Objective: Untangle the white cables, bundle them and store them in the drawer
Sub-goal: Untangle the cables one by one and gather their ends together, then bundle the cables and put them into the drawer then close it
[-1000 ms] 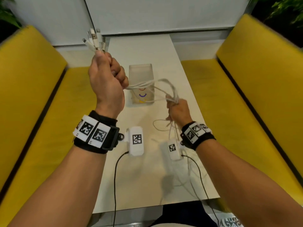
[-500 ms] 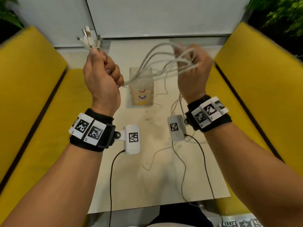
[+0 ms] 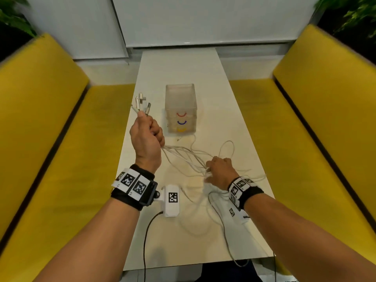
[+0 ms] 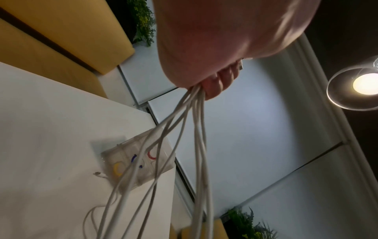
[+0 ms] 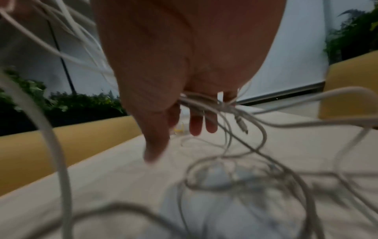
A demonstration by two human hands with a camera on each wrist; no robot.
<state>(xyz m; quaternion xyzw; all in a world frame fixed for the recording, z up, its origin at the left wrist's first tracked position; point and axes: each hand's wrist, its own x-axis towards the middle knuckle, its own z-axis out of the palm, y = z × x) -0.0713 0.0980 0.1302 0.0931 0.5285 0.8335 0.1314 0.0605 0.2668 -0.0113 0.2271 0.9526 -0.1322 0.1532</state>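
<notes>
My left hand point(image 3: 147, 132) is raised left of the drawer unit and grips several white cables point(image 3: 183, 154) in a fist, their plugs point(image 3: 142, 106) sticking up above it. The left wrist view shows the cables point(image 4: 197, 145) fanning down out of that fist point(image 4: 214, 84). They run right to my right hand point(image 3: 218, 169), low over the table. There, strands point(image 5: 204, 100) are bunched between thumb and fingers of the right hand point(image 5: 171, 134), with loose loops on the table. The translucent drawer unit point(image 3: 181, 106) has red, blue and yellow handles; its drawers look closed.
The narrow white table point(image 3: 183, 68) runs away from me between two yellow benches point(image 3: 61, 139) point(image 3: 305, 129). One loose plug end point(image 3: 179, 139) lies just in front of the drawer unit. Slack cable trails over the table's near edge point(image 3: 240, 263). A white wall closes the far end.
My right hand has dropped from head height to just above the table, carrying its cable loops down. The left hand has lowered too, still gripping the plug ends. The view has tilted downward.
</notes>
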